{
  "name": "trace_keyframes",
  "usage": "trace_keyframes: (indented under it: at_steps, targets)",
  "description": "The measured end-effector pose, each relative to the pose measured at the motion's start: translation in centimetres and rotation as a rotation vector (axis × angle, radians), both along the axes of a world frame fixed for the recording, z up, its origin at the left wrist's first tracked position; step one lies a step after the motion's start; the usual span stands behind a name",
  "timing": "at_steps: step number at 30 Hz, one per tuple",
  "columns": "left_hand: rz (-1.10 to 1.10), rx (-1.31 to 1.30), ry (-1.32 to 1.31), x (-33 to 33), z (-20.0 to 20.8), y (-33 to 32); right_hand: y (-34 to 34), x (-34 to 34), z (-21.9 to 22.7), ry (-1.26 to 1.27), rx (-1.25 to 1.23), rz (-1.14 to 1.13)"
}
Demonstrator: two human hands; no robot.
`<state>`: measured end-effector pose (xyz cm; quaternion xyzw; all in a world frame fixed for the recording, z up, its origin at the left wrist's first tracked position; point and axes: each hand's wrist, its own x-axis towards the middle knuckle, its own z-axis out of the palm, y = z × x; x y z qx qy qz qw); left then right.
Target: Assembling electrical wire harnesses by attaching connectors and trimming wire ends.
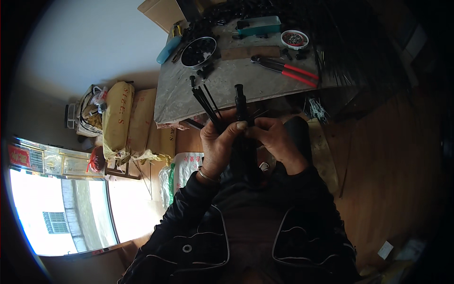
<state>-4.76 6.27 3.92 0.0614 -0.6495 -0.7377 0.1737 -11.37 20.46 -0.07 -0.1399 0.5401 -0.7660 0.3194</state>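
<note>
In front of my lap, my left hand (218, 144) is closed round a bundle of thin black rods (204, 103), which fan up toward the table. Its thumb presses against a dark upright tube with a stepped, capped end (240, 99). My right hand (276, 142) is closed at the other side of that tube, thumb and fingers pinched close to the left thumb. Thin dark strands show by the right fingertips, too small to name. Below the hands, the tube's lower part blends into my dark clothes.
On the grey table (182, 90) are red-handled pliers (288, 71), a bowl of black parts (198, 52), a small dish of metal bits (294, 39), a green tray (258, 25) and a heap of black pieces. Yellow sacks (118, 118) stand at the left.
</note>
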Motion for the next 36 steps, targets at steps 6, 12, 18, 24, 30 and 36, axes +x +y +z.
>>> trace_keyframes:
  at_steps: [6,12,18,24,30,36]
  targets:
    - [0.020,-0.046,0.021,0.2,0.0,0.3,-0.3,0.1,0.1,-0.169,-0.152,0.047]
    - [0.054,-0.248,0.008,0.3,0.4,-0.3,-0.8,0.1,0.5,-0.038,-0.044,0.058]
    - [-0.071,-0.297,-0.066,-0.1,2.0,-0.7,-0.9,0.2,0.5,0.176,0.043,-0.017]
    - [-0.234,-0.087,-0.095,-0.1,2.3,-1.4,-0.2,-0.3,0.7,-0.132,-0.077,0.157]
    - [-0.195,0.102,-0.130,-1.1,1.9,-1.4,-0.5,1.6,2.3,0.147,0.021,-0.123]
    - [-0.231,0.145,-0.115,-0.5,1.3,-1.6,-0.4,1.2,0.2,0.116,0.061,-0.051]
